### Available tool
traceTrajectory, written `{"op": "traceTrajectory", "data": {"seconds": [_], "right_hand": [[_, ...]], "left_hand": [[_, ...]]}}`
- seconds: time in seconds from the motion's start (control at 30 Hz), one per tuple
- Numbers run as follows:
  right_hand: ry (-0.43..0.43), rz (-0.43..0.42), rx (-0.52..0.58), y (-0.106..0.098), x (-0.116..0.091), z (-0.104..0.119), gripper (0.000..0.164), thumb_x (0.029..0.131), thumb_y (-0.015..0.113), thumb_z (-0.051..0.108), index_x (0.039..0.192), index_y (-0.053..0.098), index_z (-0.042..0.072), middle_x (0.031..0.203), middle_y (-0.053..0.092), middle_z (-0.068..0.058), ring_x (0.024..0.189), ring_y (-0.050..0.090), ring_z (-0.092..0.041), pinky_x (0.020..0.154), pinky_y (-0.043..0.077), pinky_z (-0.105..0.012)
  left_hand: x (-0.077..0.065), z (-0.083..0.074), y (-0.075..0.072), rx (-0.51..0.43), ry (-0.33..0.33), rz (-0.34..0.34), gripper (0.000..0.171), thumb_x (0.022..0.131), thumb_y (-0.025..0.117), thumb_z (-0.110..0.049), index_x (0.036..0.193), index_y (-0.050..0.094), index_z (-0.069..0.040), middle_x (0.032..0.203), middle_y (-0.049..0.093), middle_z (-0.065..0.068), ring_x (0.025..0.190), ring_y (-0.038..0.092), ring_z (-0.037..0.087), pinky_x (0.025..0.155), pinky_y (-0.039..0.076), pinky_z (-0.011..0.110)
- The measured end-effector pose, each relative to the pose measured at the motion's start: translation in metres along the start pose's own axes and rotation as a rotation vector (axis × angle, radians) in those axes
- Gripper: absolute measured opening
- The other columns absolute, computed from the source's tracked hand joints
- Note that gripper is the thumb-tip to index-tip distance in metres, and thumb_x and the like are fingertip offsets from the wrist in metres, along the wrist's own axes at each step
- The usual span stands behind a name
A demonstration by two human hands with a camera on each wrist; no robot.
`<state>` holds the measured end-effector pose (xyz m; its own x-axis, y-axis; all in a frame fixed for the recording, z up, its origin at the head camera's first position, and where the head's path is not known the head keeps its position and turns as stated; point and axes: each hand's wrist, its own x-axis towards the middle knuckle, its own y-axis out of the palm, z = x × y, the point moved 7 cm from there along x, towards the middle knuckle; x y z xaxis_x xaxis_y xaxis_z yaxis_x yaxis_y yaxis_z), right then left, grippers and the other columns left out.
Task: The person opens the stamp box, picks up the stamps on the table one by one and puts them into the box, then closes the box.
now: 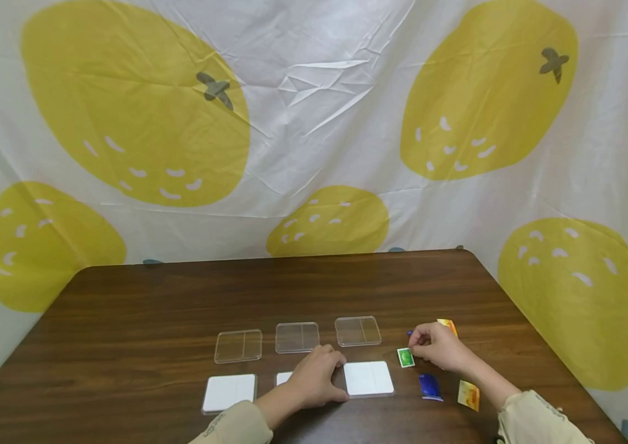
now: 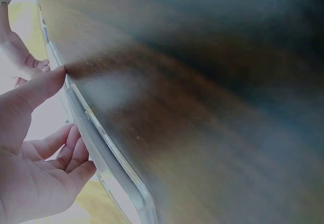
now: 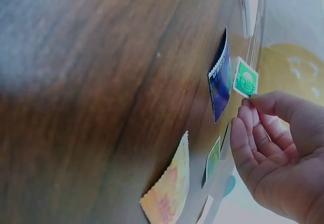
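My right hand (image 1: pixel 443 347) pinches a small green stamp (image 1: pixel 405 357) with a white perforated border between thumb and fingertips. In the right wrist view the stamp (image 3: pixel 246 79) tilts up from the pinch. My left hand (image 1: pixel 318 376) rests at the middle front white-filled clear case (image 1: pixel 283 378), hiding most of it. Its thumb lies beside the left edge of the right front case (image 1: pixel 369 378), which also holds a white insert. In the left wrist view the fingers of my left hand (image 2: pixel 40 168) are loosely bent beside a clear case edge (image 2: pixel 116 168).
Near the right hand lie a blue stamp (image 1: pixel 430 387) and an orange-yellow stamp (image 1: pixel 468 395); another orange one (image 1: pixel 447 325) shows behind it. Three clear lids (image 1: pixel 238 346) form a back row. A third white-filled case (image 1: pixel 229 393) sits front left on the brown table (image 1: pixel 125 345).
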<state>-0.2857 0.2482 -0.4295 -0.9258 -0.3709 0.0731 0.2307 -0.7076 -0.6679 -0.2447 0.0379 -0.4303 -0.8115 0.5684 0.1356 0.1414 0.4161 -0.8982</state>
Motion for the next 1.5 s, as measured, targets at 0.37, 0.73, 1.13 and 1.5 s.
{"op": "traceTrajectory", "data": {"seconds": [0.37, 0.73, 1.13, 1.5], "right_hand": [[-0.051, 0.053, 0.092, 0.002, -0.003, 0.007, 0.006, 0.078, 0.063, 0.002, 0.074, 0.06, -0.002, 0.066, 0.058, -0.002, 0.057, 0.052, -0.006, 0.049, 0.048, -0.025], [0.024, 0.125, 0.186, 0.01, -0.004, 0.017, 0.009, 0.078, 0.06, 0.0, 0.078, 0.06, -0.009, 0.069, 0.059, -0.007, 0.06, 0.055, -0.01, 0.054, 0.05, -0.026], [0.059, 0.184, 0.255, 0.022, -0.004, 0.021, 0.012, 0.078, 0.061, 0.001, 0.081, 0.059, -0.011, 0.07, 0.06, -0.01, 0.061, 0.056, -0.013, 0.054, 0.051, -0.028], [0.085, 0.239, 0.305, 0.039, -0.003, 0.024, 0.014, 0.078, 0.061, 0.002, 0.082, 0.059, -0.012, 0.07, 0.062, -0.01, 0.06, 0.056, -0.012, 0.053, 0.05, -0.026]], "left_hand": [[0.002, 0.002, 0.002, -0.005, -0.007, 0.014, 0.05, 0.06, 0.081, -0.033, 0.099, 0.063, -0.006, 0.086, 0.056, -0.003, 0.082, 0.047, 0.009, 0.072, 0.043, 0.021], [0.001, 0.0, 0.002, -0.002, 0.0, 0.007, 0.05, 0.06, 0.082, -0.033, 0.098, 0.063, -0.006, 0.086, 0.055, -0.003, 0.082, 0.047, 0.009, 0.072, 0.043, 0.021], [0.0, 0.001, 0.003, 0.004, 0.035, -0.031, 0.05, 0.062, 0.08, -0.035, 0.097, 0.063, -0.004, 0.084, 0.054, -0.002, 0.08, 0.046, 0.01, 0.069, 0.043, 0.023], [0.001, 0.0, 0.001, 0.008, -0.011, 0.005, 0.051, 0.06, 0.081, -0.035, 0.098, 0.064, -0.006, 0.086, 0.055, -0.004, 0.082, 0.047, 0.009, 0.072, 0.043, 0.022]]}}
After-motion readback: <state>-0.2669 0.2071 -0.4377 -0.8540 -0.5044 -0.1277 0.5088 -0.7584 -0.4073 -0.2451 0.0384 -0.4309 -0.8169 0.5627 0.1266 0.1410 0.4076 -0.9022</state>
